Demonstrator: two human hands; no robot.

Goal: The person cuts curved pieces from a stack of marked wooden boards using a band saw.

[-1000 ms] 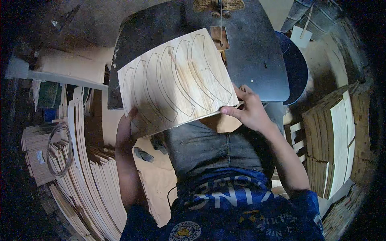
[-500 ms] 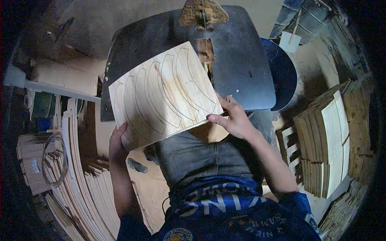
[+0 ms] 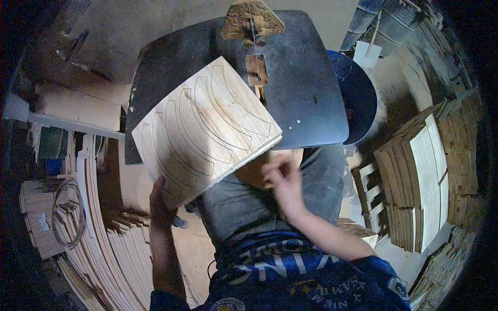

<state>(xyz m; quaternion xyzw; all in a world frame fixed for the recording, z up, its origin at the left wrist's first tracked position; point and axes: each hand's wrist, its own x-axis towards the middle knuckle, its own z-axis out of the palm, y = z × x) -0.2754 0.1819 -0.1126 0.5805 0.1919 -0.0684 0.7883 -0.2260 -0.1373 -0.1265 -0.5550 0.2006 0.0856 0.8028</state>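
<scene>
A pale wooden board (image 3: 207,119) with several curved outlines drawn on it lies tilted across the black machine table (image 3: 306,103). Its near edge overhangs my lap. At its near left corner my left hand (image 3: 160,194) grips the board, with the fingers underneath mostly hidden. My right hand (image 3: 284,181) is off the board, just below its near right corner and over my lap. Its fingers look curled but are smeared by motion, so whether they hold anything is unclear. Right of the board, a thin upright blade (image 3: 251,39) runs down past a sawdust-covered guide (image 3: 254,20) toward a rusty plate (image 3: 257,70).
Long wooden strips (image 3: 129,254) stand stacked at the left, beside a coil of cable (image 3: 68,213). Stacked boards (image 3: 404,181) rise at the right. A round blue object (image 3: 358,98) sits beside the table's right edge, and a white piece with a stick (image 3: 367,54) lies farther back.
My right hand has let go of the board's near right corner and moved down toward my lap. The board has shifted slightly left in view, with my left hand still on it.
</scene>
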